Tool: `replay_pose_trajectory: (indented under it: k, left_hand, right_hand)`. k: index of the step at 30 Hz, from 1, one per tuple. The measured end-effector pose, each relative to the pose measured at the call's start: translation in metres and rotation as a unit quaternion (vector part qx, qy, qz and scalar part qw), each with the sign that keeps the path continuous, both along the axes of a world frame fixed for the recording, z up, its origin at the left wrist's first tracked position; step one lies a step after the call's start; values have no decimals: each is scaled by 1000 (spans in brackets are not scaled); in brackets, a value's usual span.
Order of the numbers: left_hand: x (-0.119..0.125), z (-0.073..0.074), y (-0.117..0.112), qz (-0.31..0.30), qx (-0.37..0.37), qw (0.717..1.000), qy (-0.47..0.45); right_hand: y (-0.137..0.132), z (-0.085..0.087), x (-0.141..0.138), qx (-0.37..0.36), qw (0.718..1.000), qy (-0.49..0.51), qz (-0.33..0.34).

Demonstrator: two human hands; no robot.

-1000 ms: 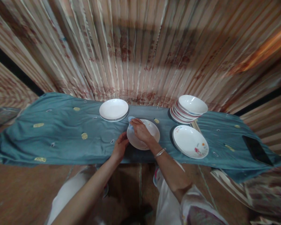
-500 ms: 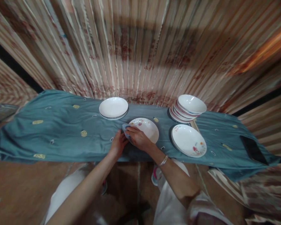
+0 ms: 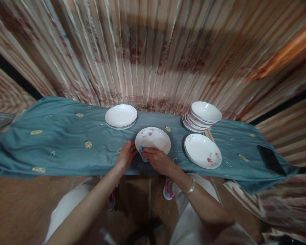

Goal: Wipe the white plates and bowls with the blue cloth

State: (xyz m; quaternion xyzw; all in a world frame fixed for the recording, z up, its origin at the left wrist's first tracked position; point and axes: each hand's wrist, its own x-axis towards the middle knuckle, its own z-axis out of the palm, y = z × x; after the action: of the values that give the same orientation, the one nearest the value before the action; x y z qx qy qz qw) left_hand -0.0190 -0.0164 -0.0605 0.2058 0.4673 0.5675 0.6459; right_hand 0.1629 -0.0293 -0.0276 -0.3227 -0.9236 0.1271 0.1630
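Note:
A white plate (image 3: 156,139) with small flowers on its rim lies in front of me, near the table's front edge. My right hand (image 3: 159,160) presses a bunched blue cloth (image 3: 143,154) onto the plate's near left part, fingers closed over it. At the plate's left rim, my left hand (image 3: 125,157) grips the edge; its fingertips are partly hidden at the rim. To the right stands a small stack of flowered plates (image 3: 203,150). Further left and back is another stack of white plates (image 3: 121,115).
A stack of several bowls (image 3: 206,112) stands at the back right, the top one tilted. A black phone (image 3: 271,159) lies near the right end of the teal tablecloth (image 3: 66,143). Behind the table hangs a pleated curtain (image 3: 142,61).
My right hand has moved the cloth from the plate's left rim down and right, towards its near side. My left hand stays at the left rim. The view has shifted slightly.

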Motion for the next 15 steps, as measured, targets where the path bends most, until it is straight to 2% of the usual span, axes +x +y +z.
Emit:
replay_pose_trajectory:
  k: [5,11,15]
  left_hand:
    - [2,-5,1,23,-3,1000,10]
    - [-1,-21,4,13,30,999,21]
    - [-2,-25,5,11,48,998,24]
  right_hand:
    - [-11,5,18,-1,999,-21,-24]
    - [-19,6,37,-5,998,-21,-60]
    - [-19,5,52,-6,996,-28,-82]
